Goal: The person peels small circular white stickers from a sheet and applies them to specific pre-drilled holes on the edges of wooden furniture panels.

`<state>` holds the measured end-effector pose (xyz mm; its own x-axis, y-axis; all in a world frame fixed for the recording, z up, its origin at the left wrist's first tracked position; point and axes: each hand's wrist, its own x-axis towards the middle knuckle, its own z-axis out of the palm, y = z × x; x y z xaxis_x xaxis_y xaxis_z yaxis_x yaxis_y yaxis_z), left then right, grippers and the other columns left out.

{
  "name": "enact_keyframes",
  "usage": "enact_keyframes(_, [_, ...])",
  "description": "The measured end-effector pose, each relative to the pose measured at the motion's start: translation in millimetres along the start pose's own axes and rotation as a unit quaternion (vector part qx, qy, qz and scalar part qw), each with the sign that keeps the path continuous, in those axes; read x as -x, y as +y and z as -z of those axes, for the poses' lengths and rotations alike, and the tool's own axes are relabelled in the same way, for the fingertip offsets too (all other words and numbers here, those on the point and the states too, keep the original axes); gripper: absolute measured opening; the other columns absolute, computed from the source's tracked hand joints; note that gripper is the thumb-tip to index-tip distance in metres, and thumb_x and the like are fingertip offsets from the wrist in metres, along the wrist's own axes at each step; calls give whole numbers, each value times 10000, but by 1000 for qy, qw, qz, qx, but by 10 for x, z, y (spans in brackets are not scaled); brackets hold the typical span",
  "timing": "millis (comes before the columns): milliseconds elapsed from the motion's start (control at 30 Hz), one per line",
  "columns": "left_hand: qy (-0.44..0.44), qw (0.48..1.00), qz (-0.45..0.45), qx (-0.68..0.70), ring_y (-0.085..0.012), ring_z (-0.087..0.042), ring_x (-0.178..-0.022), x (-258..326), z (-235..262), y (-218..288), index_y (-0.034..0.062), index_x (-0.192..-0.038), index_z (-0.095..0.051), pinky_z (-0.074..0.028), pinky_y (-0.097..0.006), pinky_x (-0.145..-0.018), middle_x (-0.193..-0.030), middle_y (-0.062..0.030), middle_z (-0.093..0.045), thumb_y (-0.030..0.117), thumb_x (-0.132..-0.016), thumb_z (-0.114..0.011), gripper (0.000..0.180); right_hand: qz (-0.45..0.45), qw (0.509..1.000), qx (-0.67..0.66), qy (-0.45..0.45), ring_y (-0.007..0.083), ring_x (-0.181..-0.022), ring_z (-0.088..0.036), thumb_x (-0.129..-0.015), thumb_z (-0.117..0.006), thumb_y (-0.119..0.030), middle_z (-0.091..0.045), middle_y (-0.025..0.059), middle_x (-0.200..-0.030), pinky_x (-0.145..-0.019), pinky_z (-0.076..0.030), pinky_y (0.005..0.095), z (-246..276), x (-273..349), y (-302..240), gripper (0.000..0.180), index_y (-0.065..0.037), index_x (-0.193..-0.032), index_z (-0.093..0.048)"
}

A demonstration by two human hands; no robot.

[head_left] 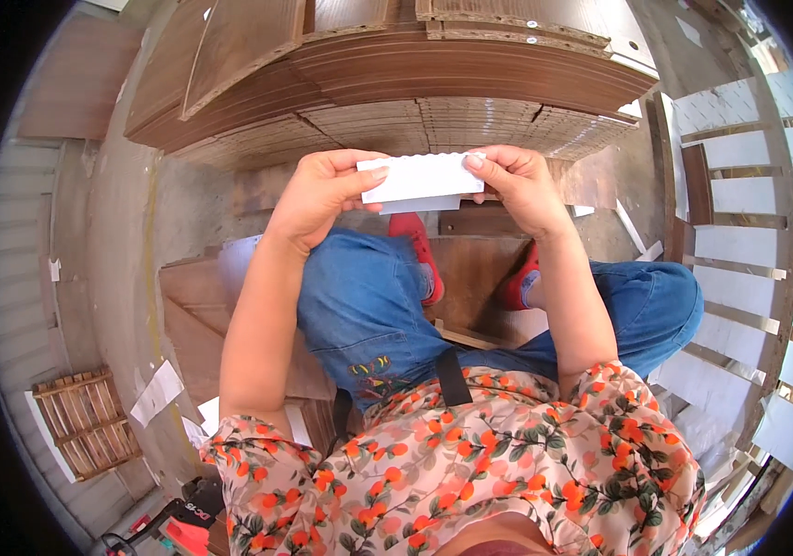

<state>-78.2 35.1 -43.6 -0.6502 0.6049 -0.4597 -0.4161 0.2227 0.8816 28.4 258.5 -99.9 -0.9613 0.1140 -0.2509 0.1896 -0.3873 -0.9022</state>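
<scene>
Between my two hands is a white folded paper strip (422, 178) with a wavy far edge, held out level above my knees. A greyish flap (419, 205) shows beneath its near edge. My left hand (333, 190) pinches the strip's left end, thumb on top and fingers underneath. At the right end my right hand (515, 185) grips it the same way, its thumb near the far corner. Just beyond both hands rises a stack of brown wood-grain panels (461, 79) with raw chipboard edges. Whatever lies under the strip is hidden.
Brown boards (470, 269) lie under my feet in red shoes. To the right, a slatted wooden rack (739, 222) has white sheets between its slats. A small wooden pallet (86, 423) and loose white paper (157, 391) are at the left. A black and red tool (188, 519) sits at lower left.
</scene>
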Motion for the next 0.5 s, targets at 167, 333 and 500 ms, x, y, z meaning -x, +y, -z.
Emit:
enact_keyframes(167, [-8, 1000, -1, -3, -130, -625, -799, -15, -24, -30, -46, -1051, -623, -524, -235, -656, -927, -94, -658, 138, -840, -639, 281, 21, 981, 184, 59, 65, -598, -511, -759, -751, -223, -620, 1, -763, -563, -428, 213, 50, -27, -54, 332, -4, -982, -640])
enact_keyframes(333, [15, 997, -17, -80, -113, -618, -813, -29, -79, -28, -38, -1064, -622, -512, -234, -690, -907, -83, -666, 91, -822, -647, 276, 280, 888, 363, 27, 206, -758, -589, -730, -703, -117, -617, 73, -836, -674, -496, 316, -305, -92, -189, 221, -57, -935, -645])
enact_keyframes(500, [12, 993, -43, -106, -93, -603, -849, -74, -133, -58, -34, -1118, -592, -480, -218, -754, -952, -76, -666, 1, -793, -633, 330, 391, 797, 459, -44, 303, -812, -587, -744, -604, -84, -623, 109, -818, -715, -488, 390, -519, -282, -150, 136, -47, -864, -655])
